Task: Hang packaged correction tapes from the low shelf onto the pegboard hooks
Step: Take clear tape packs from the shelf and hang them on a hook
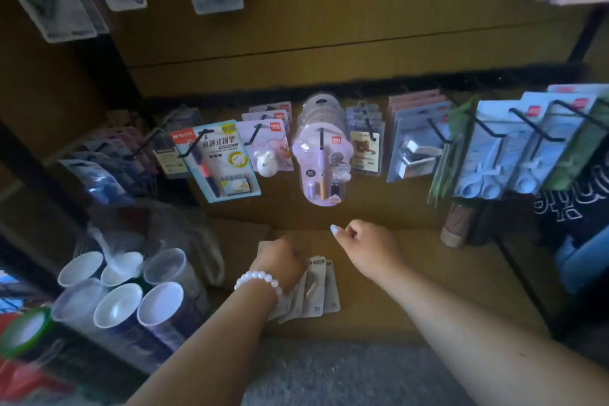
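Observation:
A fanned stack of beige packaged correction tapes [318, 290] lies on the low wooden shelf [412, 277]. My left hand [280, 262], with a white bead bracelet at the wrist, rests on top of the stack with its fingers curled over the packs. My right hand [365, 242] hovers just right of it above the shelf, loosely closed with nothing in it. Black pegboard hooks [321, 138] stick out above the shelf, loaded with hanging stationery packs.
Hanging packs fill the hook row from a pen set [220, 161] on the left to blue packs [494, 155] on the right. Wrapped tubes with white lids [131, 293] stand at the left. A cardboard roll [456, 227] stands at the shelf's right end.

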The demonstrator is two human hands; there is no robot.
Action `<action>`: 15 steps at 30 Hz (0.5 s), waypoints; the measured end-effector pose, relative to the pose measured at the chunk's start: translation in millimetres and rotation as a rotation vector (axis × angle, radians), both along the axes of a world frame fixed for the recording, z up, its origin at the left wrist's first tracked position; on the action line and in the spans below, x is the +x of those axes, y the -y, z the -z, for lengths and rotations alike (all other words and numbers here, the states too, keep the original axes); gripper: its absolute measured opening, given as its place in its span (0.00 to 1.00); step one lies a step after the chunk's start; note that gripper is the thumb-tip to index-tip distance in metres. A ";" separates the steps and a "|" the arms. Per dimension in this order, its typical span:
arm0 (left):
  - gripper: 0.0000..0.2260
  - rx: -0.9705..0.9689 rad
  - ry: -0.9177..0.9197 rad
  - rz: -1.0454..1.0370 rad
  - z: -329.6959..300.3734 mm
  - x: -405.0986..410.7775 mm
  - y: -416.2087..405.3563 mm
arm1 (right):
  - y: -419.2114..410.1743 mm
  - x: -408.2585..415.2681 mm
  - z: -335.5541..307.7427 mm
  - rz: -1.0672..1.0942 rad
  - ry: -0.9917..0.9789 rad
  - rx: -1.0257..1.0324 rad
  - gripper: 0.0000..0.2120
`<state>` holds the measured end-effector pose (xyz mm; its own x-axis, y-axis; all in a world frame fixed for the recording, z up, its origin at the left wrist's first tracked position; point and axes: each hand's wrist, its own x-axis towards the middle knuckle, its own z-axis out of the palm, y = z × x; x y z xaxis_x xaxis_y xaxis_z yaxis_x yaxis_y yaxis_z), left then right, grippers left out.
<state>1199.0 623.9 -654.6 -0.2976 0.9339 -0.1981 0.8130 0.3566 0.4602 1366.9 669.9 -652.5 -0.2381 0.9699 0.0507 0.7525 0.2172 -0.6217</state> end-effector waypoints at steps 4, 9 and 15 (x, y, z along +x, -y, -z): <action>0.15 -0.151 -0.001 -0.083 29.5 -16.7 -8.0 | -10.7 -15.7 38.8 -0.015 0.076 -0.165 0.20; 0.19 -0.210 0.020 -0.178 62.3 -27.7 -18.6 | -25.0 -35.1 78.9 -0.040 0.119 -0.325 0.17; 0.16 -0.197 0.096 -0.152 95.6 -27.7 -16.4 | -30.8 -50.7 112.8 -0.016 0.081 -0.452 0.20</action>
<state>1171.3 640.2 -750.2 -0.4023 0.8206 -0.4060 0.6992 0.5617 0.4424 1316.2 700.7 -765.4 -0.2391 0.8864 -0.3963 0.8013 -0.0505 -0.5962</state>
